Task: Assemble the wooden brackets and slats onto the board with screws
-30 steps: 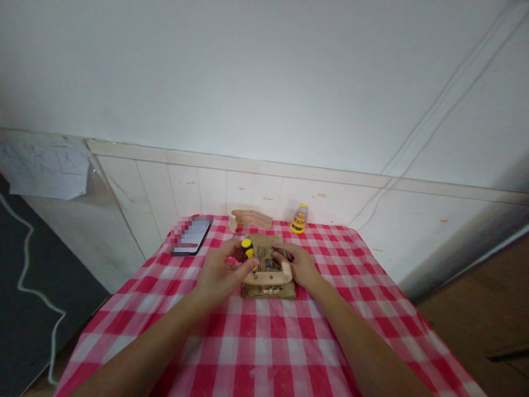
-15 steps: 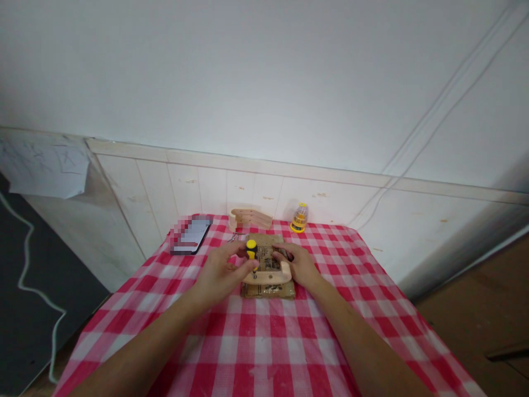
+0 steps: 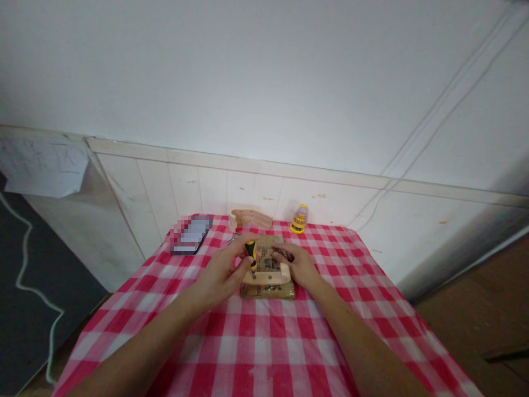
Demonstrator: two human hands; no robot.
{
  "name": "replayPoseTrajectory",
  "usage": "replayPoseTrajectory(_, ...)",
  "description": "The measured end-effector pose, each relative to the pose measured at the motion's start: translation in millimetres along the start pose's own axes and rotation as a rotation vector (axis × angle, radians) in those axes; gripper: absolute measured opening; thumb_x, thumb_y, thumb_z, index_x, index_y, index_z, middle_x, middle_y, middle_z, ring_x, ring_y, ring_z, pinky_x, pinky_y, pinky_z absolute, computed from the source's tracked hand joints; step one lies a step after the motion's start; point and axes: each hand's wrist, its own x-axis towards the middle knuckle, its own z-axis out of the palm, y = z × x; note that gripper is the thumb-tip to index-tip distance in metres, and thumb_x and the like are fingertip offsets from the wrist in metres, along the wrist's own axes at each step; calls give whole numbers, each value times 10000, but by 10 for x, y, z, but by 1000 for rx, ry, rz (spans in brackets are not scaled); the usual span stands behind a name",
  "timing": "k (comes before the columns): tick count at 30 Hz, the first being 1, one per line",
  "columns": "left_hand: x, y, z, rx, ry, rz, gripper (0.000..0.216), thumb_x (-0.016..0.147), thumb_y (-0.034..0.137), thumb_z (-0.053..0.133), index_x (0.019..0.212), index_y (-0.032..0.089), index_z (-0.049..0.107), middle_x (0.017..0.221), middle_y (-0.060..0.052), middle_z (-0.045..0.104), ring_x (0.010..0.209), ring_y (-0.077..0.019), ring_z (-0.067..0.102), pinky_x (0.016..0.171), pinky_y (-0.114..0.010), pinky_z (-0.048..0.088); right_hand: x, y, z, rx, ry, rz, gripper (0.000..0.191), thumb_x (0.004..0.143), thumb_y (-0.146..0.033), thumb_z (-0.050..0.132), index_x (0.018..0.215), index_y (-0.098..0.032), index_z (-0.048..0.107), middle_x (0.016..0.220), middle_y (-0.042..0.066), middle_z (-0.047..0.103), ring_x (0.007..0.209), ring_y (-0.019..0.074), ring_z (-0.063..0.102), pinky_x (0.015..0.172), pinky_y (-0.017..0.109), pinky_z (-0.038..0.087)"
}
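My left hand (image 3: 227, 269) is closed around a yellow and black screwdriver (image 3: 250, 255). Its tip points down at the left part of a curved wooden piece (image 3: 273, 278), close to one of the dark screws there. My right hand (image 3: 301, 266) grips the upturned right end of that wooden piece, fingers partly hidden behind it. Beneath the wood lies a flat brown package (image 3: 270, 242) with dark printing and shiny tape.
At the table's back edge stands another curved wooden piece (image 3: 251, 219), with a yellow screwdriver-bit case (image 3: 299, 219) to its right. A phone (image 3: 192, 236) lies at the left. Small metal bits (image 3: 233, 238) are near the package. A red-and-white checked cloth (image 3: 256, 342) covers the table.
The screwdriver has gone from nearly upright to tilted, its handle top now leaning away, and my left fingers have shifted around it. My right hand and the wooden piece stay nearly in place.
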Motion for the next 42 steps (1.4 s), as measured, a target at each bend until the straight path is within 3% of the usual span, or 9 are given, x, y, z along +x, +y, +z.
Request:
replayPoseTrajectory(4,28,-27,-6,152,144,140,364,911,241,659,1274,231,636,1060,-70,724,869,-182,689,624,-231,594,-4,7,8,2,14,3,361,915,-492,665,1152,-249,787,1091,84,802,922,265,741,809,400,591)
replayPoseTrajectory(8,45,-99,-12,226,273,232,289,869,230,745,1155,227,704,985,-47,741,832,-161,679,767,-274,589,-4,4,8,-4,17,8,386,903,-503,671,1156,-235,788,1047,89,806,897,267,740,788,398,589)
replayPoseTrajectory(12,25,-111,12,173,285,190,344,867,202,733,1206,244,688,1018,-30,759,830,-147,699,754,-258,595,0,-12,-2,-8,8,6,385,899,-503,673,1142,-230,793,1072,94,803,913,267,739,808,403,583)
replayPoseTrajectory(15,10,-73,41,91,293,56,445,842,196,733,1272,259,638,1009,-13,760,824,-152,727,682,-238,604,0,-14,-3,-12,12,10,393,900,-501,668,1157,-227,786,1098,99,798,919,269,735,808,406,582)
replayPoseTrajectory(21,23,-37,74,-87,307,-127,446,779,244,767,1172,223,558,940,-13,733,806,-178,750,607,-236,602,-4,2,8,-9,4,13,369,909,-509,662,1123,-240,794,1052,80,805,884,257,735,778,379,586)
replayPoseTrajectory(26,25,-53,85,-147,271,-132,305,803,246,741,1041,210,555,954,-22,711,813,-173,743,647,-258,614,0,11,8,-13,7,19,366,912,-501,665,1136,-240,791,1064,85,805,894,262,736,787,388,591)
replayPoseTrajectory(36,-12,-90,130,-142,231,-48,296,918,251,631,1197,201,542,1112,-86,682,994,-202,738,810,-314,637,-3,3,0,-28,24,21,374,904,-504,677,1145,-242,790,1086,96,799,936,281,736,847,431,589)
replayPoseTrajectory(42,-4,-33,96,76,277,14,262,912,246,625,1167,206,581,1051,-64,701,854,-170,731,671,-249,630,-4,16,4,-21,20,22,357,910,-489,673,1148,-249,787,1125,92,793,976,283,736,862,431,593)
